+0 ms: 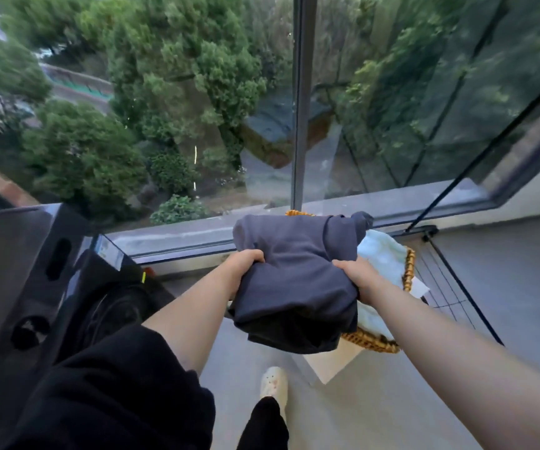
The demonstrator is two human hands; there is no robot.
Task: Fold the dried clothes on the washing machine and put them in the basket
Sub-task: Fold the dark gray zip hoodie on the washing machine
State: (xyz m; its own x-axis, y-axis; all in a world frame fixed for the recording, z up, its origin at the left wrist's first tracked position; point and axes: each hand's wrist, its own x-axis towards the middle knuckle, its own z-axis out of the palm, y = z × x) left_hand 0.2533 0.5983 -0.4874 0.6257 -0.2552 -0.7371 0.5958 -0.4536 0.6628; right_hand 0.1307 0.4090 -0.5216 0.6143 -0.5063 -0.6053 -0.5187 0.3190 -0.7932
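A folded dark grey garment (294, 280) hangs in the air above a woven wicker basket (408, 271). My left hand (242, 264) grips its left edge and my right hand (356, 277) grips its right edge, fingers curled into the cloth. The basket sits on the floor by the window and holds a pale blue-white folded cloth (382, 258). The garment hides most of the basket. The dark washing machine (18, 271) stands at the left, its top out of view.
A large glass window (197, 125) with a sill runs across the back, trees far below. A black wire rack (450, 287) stands right of the basket. My foot in a white slipper (273, 383) is on the grey floor.
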